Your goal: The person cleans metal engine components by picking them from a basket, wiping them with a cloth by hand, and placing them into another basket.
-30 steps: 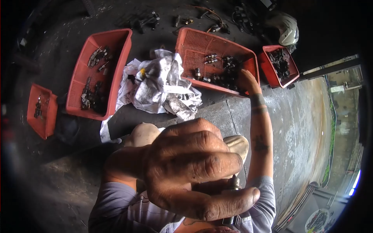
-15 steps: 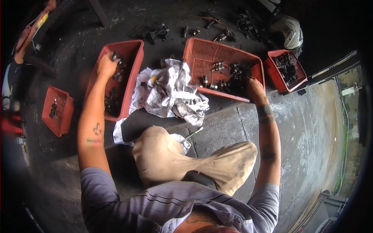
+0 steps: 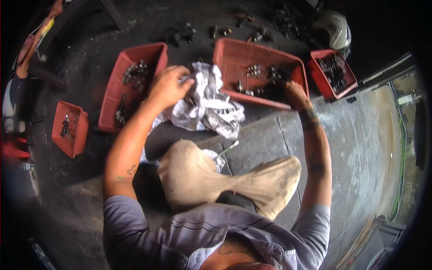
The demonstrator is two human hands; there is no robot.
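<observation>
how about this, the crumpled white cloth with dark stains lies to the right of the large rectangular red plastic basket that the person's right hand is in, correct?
Not quite: the head view shows the crumpled white cloth with dark stains to the left of the large rectangular red plastic basket. The right hand is indeed in that basket.

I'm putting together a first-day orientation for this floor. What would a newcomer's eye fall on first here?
Probably the crumpled, dark-stained white rags near the middle, bright between the left large red basket and the right large red basket. Next, perhaps, the hands: the left hand by the rags' left side, the right hand at the right basket's right end. A pale helmet also stands out at upper right.
</observation>
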